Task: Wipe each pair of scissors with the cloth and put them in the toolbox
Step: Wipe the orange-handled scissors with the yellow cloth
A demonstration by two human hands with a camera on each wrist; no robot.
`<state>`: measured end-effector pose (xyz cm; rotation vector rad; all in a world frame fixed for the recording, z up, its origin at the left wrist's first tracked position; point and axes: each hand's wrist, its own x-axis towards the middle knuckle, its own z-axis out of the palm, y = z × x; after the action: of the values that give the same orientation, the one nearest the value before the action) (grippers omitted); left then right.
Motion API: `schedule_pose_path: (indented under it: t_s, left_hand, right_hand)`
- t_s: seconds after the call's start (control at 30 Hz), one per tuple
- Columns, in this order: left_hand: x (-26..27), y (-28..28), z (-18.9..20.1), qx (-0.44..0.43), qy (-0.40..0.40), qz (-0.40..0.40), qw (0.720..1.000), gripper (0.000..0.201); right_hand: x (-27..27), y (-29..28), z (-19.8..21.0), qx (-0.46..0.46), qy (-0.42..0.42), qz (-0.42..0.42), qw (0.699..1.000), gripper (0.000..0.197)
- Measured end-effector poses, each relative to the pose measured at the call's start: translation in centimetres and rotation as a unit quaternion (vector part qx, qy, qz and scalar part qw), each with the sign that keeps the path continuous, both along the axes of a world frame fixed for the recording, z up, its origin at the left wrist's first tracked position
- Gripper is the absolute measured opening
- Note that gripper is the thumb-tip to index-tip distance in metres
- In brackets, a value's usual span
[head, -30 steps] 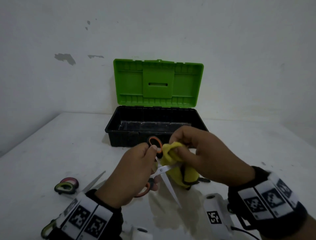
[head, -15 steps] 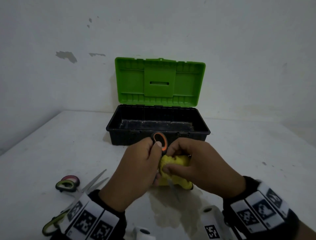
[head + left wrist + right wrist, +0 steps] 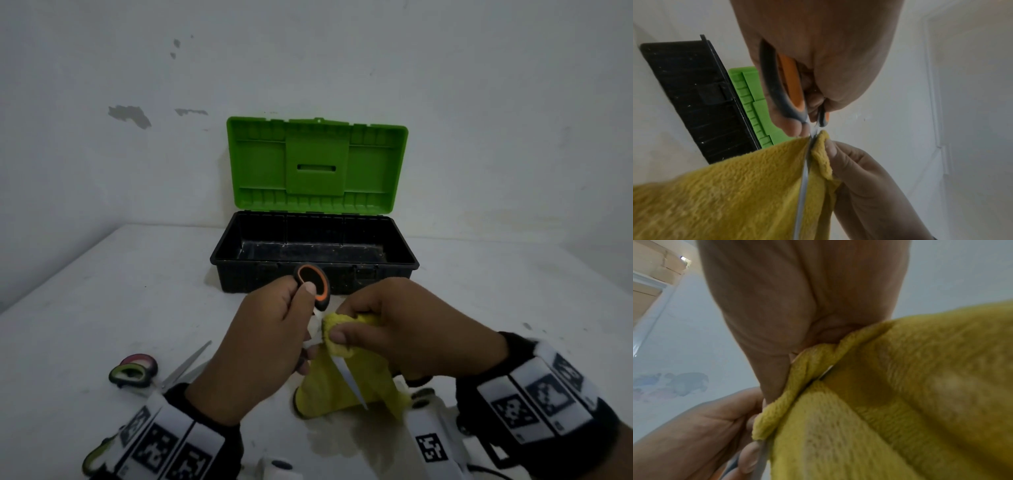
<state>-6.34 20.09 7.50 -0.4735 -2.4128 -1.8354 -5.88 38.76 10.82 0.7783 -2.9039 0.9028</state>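
My left hand [image 3: 274,335] grips the black and orange handles of a pair of scissors [image 3: 313,281], handles up and blades pointing down toward me. My right hand [image 3: 394,329] pinches a yellow cloth [image 3: 342,380] around the blades close to the pivot; one blade tip [image 3: 356,394] sticks out below over the hanging cloth. In the left wrist view the scissors [image 3: 791,91] meet the cloth [image 3: 735,186] at the pivot. In the right wrist view the cloth [image 3: 900,386] is bunched under my fingers. The toolbox [image 3: 404,263] stands open behind my hands, with its green lid [image 3: 317,164] up.
Another pair of scissors with green and pink handles [image 3: 137,371] lies on the white table [image 3: 102,291] at the lower left, blades pointing up and right. A green handle [image 3: 94,459] shows beside my left wrist. A white wall rises behind the toolbox.
My right hand slid the cloth down the blades half a second ago and is now back up near the pivot, so the blade tip shows again. The left hand lifted the handles slightly.
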Motion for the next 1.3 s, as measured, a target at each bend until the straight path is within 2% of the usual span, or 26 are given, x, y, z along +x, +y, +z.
schedule_pose_path:
  t_s: [0.2, 0.33, 0.4, 0.57, 0.67, 0.77, 0.87, 1.13, 1.3]
  left_hand:
    - [0.1, -0.3, 0.0, 0.012, -0.009, -0.006, 1.0, 0.033]
    - [0.0, -0.7, 0.4, 0.035, -0.03, 0.001, 0.999, 0.032]
    - [-0.1, -1.1, 0.6, 0.076, -0.043, 0.022, 0.996, 0.033]
    - [-0.3, -0.8, 0.2, 0.111, -0.05, 0.083, 0.989, 0.033]
    - [-0.4, 0.2, -0.3, 0.144, -0.078, 0.094, 0.982, 0.033]
    - [-0.6, 1.1, -0.6, 0.178, -0.103, 0.111, 0.972, 0.035]
    - [-0.6, 1.8, -0.6, 0.168, -0.089, 0.139, 0.972, 0.039]
    - [-0.7, 2.2, -0.9, 0.219, -0.097, 0.173, 0.955, 0.034]
    - [-0.7, 2.3, -1.3, 0.257, -0.099, 0.185, 0.943, 0.037]
  right_hand:
    - [0.5, 2.6, 0.5, 0.004, -0.016, -0.021, 1.0, 0.02]
    - [0.5, 4.8, 0.6, -0.017, -0.003, -0.082, 0.997, 0.014]
    - [0.5, 5.8, 0.6, -0.031, 0.017, -0.119, 0.992, 0.013]
    - [0.7, 5.4, -0.7, -0.186, 0.07, -0.182, 0.963, 0.016]
    - [0.8, 3.3, -1.5, -0.259, 0.068, -0.152, 0.951, 0.012]
    - [0.9, 1.0, -2.3, -0.315, 0.028, -0.097, 0.944, 0.013]
    - [1.0, -1.0, -3.4, -0.307, -0.003, -0.063, 0.95, 0.01]
    - [0.6, -2.6, -5.0, -0.251, 0.108, -0.101, 0.957, 0.009]
    - [0.7, -1.5, -4.7, -0.235, 0.101, -0.107, 0.961, 0.009]
